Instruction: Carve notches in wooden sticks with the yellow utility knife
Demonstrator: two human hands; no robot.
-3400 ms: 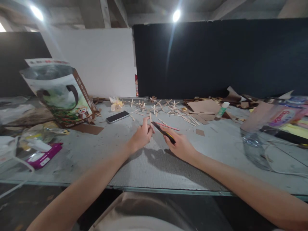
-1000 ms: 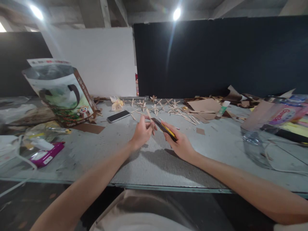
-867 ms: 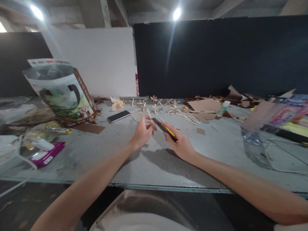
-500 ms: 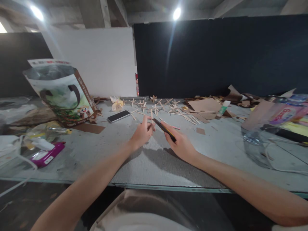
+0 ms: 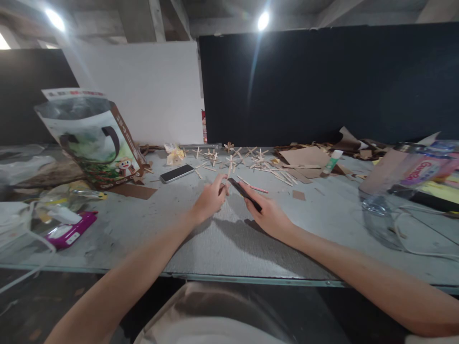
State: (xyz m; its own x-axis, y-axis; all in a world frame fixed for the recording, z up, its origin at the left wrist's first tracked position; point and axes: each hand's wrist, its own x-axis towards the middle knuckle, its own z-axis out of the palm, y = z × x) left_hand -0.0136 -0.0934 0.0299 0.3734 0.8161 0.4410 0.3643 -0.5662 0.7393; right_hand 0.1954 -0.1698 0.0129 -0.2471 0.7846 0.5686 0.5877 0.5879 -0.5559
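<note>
Between the fingertips of my left hand (image 5: 211,198) is a thin wooden stick (image 5: 229,171), pointing up and away from me. My right hand (image 5: 270,215) is closed around a dark utility knife (image 5: 244,192), its tip angled toward the stick and my left fingers. Whether the blade touches the wood is too small to tell. Just past the knife lies a thin pink-ended stick or pencil (image 5: 263,190). Beyond my hands, several pale wooden sticks (image 5: 283,177) are scattered, some in crossed shapes (image 5: 251,150).
A phone (image 5: 176,173) lies left of the sticks. Farther left stand a large printed bag (image 5: 100,143) and a purple packet (image 5: 73,231). To the right are cardboard pieces (image 5: 304,156), a glue stick (image 5: 332,162) and a clear plastic bottle (image 5: 380,229). The table edge (image 5: 258,281) runs close before me.
The stick in my left hand has tilted slightly to the right. The knife has turned a little in my right hand, so its yellow part shows less. Both arms stay nearly in place.
</note>
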